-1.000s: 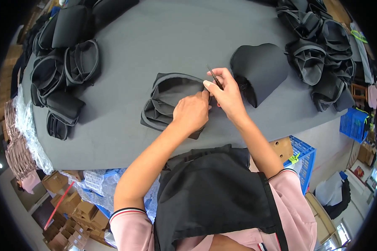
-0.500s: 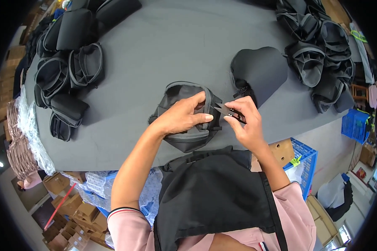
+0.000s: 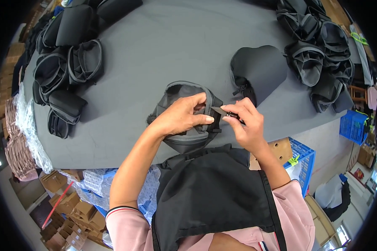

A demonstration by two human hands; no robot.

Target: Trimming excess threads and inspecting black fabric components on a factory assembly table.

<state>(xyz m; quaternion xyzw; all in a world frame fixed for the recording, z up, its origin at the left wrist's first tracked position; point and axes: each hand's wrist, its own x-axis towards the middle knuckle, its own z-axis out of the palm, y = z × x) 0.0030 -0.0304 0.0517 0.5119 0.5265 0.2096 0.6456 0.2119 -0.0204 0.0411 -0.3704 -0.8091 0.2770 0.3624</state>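
Note:
A black fabric pouch (image 3: 184, 144) with a grey-trimmed zip opening sits near the front edge of the grey table. My left hand (image 3: 184, 113) grips its right rim, thumb outside and fingers inside the opening. In my right hand (image 3: 247, 123) are small black thread snips (image 3: 229, 114), pinched between thumb and fingers. Their blades point left and meet the pouch's zip edge; whether a thread lies between them is too small to tell. Beyond the right hand, a dark pouch (image 3: 262, 69) with a smooth rounded back lies on its own, its zip side turned left.
Several black pouches (image 3: 67, 106) are heaped along the table's left side, and more pouches (image 3: 308, 62) lie at the far right. Below the table's right edge stands a blue crate (image 3: 301, 154) with a brown board. Cardboard boxes (image 3: 77, 205) fill the lower left floor.
The snips' blades, spread apart before, now look closed together and sit slightly nearer the pouch's edge. My right fingers have squeezed in; my left hand keeps its hold.

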